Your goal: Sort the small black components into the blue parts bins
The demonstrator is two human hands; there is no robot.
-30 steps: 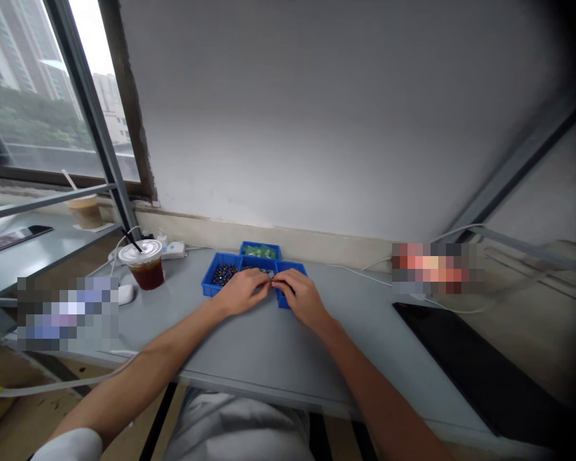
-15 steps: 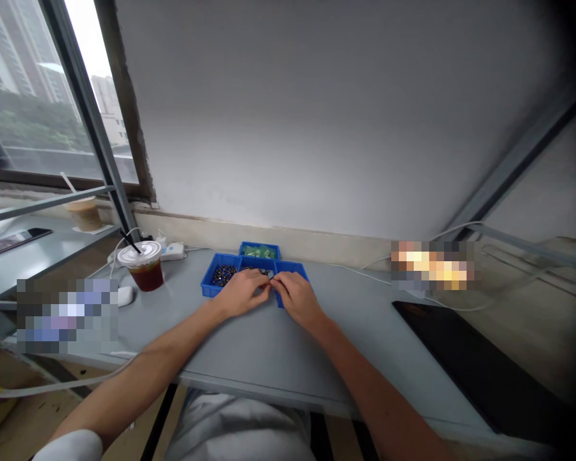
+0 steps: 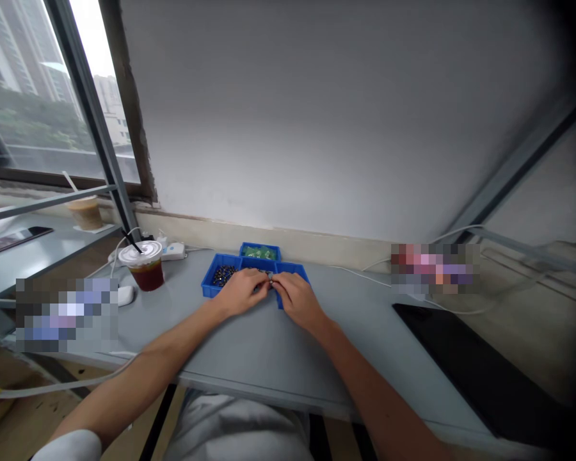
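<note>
Grey garment (image 3: 230, 426), one, over the person's lap, nearest. Grey desk (image 3: 254, 358), one, bare along its front middle. Dark flat slab (image 3: 465, 365), one, lying on the desk at right, well apart from the hands. Left hand (image 3: 242, 293), one: fingers curled, thumb and forefinger drawn to a pinch. Right hand (image 3: 298, 299), one: likewise pinched, its fingertips meeting the left's. Small piece (image 3: 271, 280), one, gripped between both sets of fingertips, over the near side of the blue bins; type too small to tell. Left bin (image 3: 211, 291), blue, holding a heap of small dark, shiny parts (image 3: 224, 275). Middle bin (image 3: 259, 262), blue, contents largely hidden behind the left hand. Right bin (image 3: 295, 268), blue, partly covered by the right hand; contents cannot be told. Rear bin (image 3: 242, 250), blue, holding green items (image 3: 260, 253), farthest of the four. Step in hand, by judgement: two-handed fingertip work on the piece, perhaps fitting or turning. Next move, by judgement: calls for a steady left pinch and small, controlled right-finger adjustment, lest the piece slip into a bin.
</note>
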